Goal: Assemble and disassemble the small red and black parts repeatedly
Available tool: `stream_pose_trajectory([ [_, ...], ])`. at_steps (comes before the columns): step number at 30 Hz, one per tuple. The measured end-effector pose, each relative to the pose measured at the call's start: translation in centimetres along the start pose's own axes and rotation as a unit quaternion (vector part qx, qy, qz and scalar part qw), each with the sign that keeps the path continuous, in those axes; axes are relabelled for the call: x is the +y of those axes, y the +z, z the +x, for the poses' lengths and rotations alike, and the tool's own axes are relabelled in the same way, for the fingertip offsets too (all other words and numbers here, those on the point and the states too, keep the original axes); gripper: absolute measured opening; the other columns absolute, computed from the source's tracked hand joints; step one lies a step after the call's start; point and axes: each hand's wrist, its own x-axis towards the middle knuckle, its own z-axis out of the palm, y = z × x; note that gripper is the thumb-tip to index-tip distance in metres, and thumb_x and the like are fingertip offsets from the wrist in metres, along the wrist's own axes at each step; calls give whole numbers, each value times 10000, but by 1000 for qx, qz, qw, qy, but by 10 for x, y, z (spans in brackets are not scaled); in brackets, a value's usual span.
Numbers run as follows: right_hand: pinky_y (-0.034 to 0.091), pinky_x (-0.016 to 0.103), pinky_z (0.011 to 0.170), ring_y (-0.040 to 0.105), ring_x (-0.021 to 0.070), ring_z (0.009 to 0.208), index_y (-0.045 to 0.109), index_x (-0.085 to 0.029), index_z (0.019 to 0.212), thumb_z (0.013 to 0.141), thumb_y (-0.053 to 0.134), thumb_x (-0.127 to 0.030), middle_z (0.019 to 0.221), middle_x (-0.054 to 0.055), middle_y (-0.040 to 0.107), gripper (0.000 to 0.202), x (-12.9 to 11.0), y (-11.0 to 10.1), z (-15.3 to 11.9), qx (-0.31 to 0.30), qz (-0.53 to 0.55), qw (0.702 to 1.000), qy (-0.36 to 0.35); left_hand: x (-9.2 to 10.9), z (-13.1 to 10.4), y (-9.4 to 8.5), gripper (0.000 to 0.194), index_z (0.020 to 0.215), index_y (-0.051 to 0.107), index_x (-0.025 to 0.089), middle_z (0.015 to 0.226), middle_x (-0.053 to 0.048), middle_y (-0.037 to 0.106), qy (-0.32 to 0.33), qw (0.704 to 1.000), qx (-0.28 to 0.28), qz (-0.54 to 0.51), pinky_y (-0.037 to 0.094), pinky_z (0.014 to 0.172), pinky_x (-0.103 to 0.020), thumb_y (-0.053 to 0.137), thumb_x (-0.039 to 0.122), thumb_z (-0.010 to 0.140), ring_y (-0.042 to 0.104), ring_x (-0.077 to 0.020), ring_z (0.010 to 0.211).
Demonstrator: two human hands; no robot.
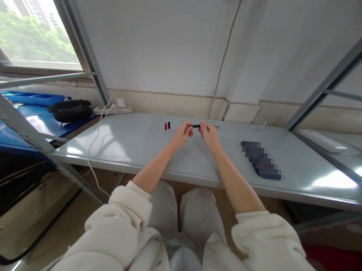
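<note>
Over the grey table (143,141), my left hand (182,133) pinches the left end of a slim black pen-like stick (195,126). The right end of that stick is in the closed fingers of my right hand (208,134). A small red bit (199,129) shows at the right fingertips; I cannot tell whether it is part of the stick. To the left of my left hand, a short red cylinder (166,126) and a short black cylinder (169,125) are side by side on the table. Something small and partly hidden lies just behind my right hand.
A dark, pixelated flat item (261,161) lies on the right. At the back left is a white power strip (113,109) with a cable (90,145) over the table's front edge. Metal posts (79,41) flank the table. A blue tray (37,98) stands further left.
</note>
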Motion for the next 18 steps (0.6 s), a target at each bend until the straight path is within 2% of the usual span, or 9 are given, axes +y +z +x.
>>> stream_pose_trajectory([
  [5,317,226,496,395,104,485,387,-200,528,778,269,-685,469,-23,377,558,-2,0,-1,-5,-12,1000,-9,3,-3,-1,212,809,430,192,652,26,566,4,999,-4,46,422,670,-218,306,342,892,522,-77,579],
  [8,322,228,521,393,104,494,382,-200,524,791,263,-670,478,-23,383,553,-3,0,-2,-10,-18,999,-29,3,-2,-1,308,741,428,192,640,19,576,-22,999,-6,45,417,640,-220,258,397,897,523,-79,550],
  [14,317,230,545,386,106,514,372,-202,539,796,234,-670,491,-20,392,551,-4,0,-3,-12,-50,997,-52,6,1,0,400,691,428,175,577,3,560,-99,993,-4,-65,372,496,-217,260,488,874,502,-78,459],
  [18,314,235,540,397,105,505,421,-194,577,811,234,-647,512,-14,427,544,-3,1,-2,-40,-58,994,-80,9,3,-3,452,629,443,158,539,-5,539,-130,983,-1,-133,335,443,-212,302,527,849,483,-73,425],
])
